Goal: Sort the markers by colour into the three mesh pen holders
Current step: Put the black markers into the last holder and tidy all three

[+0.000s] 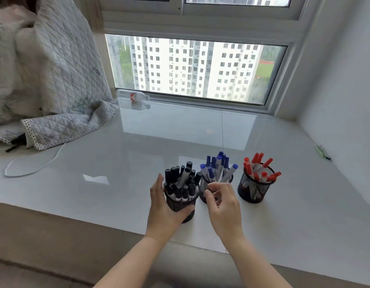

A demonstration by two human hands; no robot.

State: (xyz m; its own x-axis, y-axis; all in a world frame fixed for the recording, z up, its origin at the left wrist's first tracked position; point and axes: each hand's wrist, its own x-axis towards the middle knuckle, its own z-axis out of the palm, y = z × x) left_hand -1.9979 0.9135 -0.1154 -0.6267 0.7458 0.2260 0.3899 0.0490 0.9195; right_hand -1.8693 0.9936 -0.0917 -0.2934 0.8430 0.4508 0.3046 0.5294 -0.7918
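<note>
Three mesh holders stand in a row on the glossy sill (138,142): black markers (183,179) in the left holder (181,206), blue markers (218,168) in the middle holder (204,187), red markers (257,168) in the right holder (252,191). The left hand (162,210) cups the left holder, thumb curled round its front. The right hand (223,204) hovers before the middle one, fingers loosely curled and seemingly empty. The black markers are crammed and splayed; tipping that holder could spill them onto the slick surface.
</note>
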